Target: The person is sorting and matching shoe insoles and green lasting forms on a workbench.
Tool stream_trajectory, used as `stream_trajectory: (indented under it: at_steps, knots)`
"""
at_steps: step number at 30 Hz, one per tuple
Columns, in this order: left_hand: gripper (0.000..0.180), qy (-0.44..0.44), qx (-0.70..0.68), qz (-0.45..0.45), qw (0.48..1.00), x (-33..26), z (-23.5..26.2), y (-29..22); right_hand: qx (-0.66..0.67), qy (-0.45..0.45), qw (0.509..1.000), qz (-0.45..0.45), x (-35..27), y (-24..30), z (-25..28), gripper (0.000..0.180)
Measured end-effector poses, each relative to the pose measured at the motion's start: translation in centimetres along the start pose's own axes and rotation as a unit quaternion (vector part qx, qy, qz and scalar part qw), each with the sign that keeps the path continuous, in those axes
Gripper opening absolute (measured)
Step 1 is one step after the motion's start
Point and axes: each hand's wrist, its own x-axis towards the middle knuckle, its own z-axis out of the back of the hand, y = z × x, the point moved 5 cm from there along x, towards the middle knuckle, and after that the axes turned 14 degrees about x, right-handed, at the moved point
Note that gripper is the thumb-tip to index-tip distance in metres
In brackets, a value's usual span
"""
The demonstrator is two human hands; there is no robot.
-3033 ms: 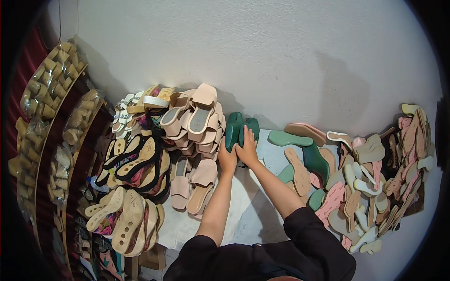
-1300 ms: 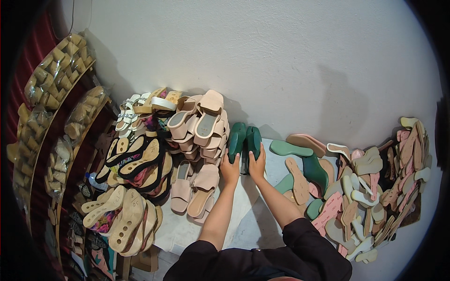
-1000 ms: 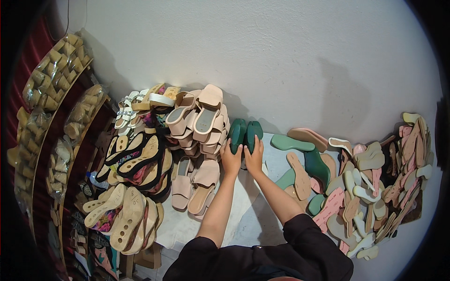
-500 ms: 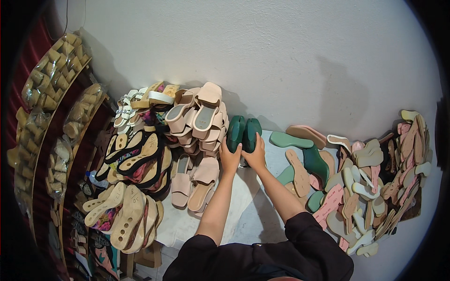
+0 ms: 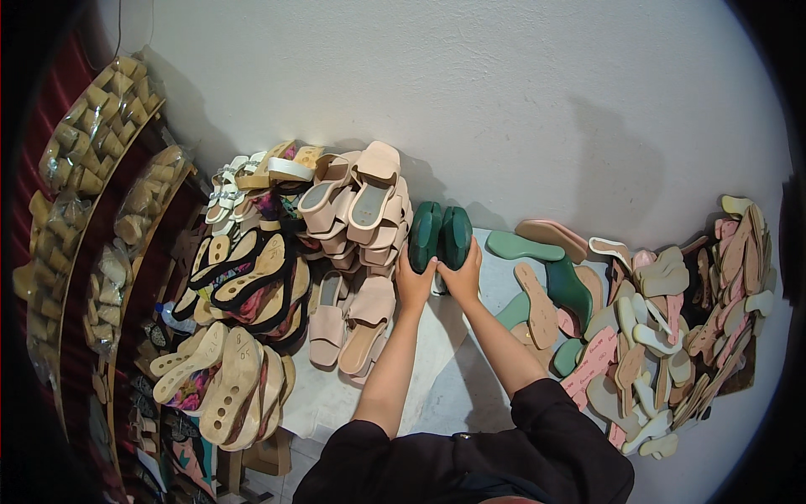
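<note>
Side by side near the wall stand two dark green, glossy shoe soles, a left one (image 5: 426,237) and a right one (image 5: 456,238). My left hand (image 5: 415,281) is closed around the near end of the left sole. The right sole's near end is gripped by my right hand (image 5: 463,277). My thumbs almost meet between them, and my palms hide the lower parts of both soles. Just left of my left hand is a stack of beige slide sandals (image 5: 374,210).
Black-edged sandals (image 5: 252,281) and cork-coloured soles (image 5: 228,382) are heaped at the left. Shelves there hold bagged heel blocks (image 5: 101,126). On the right lie a light green sole (image 5: 525,246), a dark green wedge sole (image 5: 569,290) and a pile of loose insoles (image 5: 655,336).
Both hands keep their hold on the green soles, which have shifted very slightly. The piles on either side look the same; the whole view has moved a little.
</note>
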Motion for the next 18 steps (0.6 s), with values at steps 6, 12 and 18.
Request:
stream_trajectory:
  at_steps: [6,12,18]
  knots:
    - [0.058,0.025,-0.068,0.0,0.997,-0.1,-0.5,-0.2,0.018,-0.023,0.999,-0.037,0.5,-1.5,0.2,0.067]
    - [0.048,0.042,-0.045,-0.04,0.997,0.6,-0.9,-0.2,-0.001,-0.016,1.0,-0.024,1.2,-0.9,-2.5,0.061]
    - [0.052,0.023,-0.062,-0.04,0.997,0.6,-0.6,0.0,-0.068,0.04,0.991,-0.104,1.3,-1.4,-2.0,0.079]
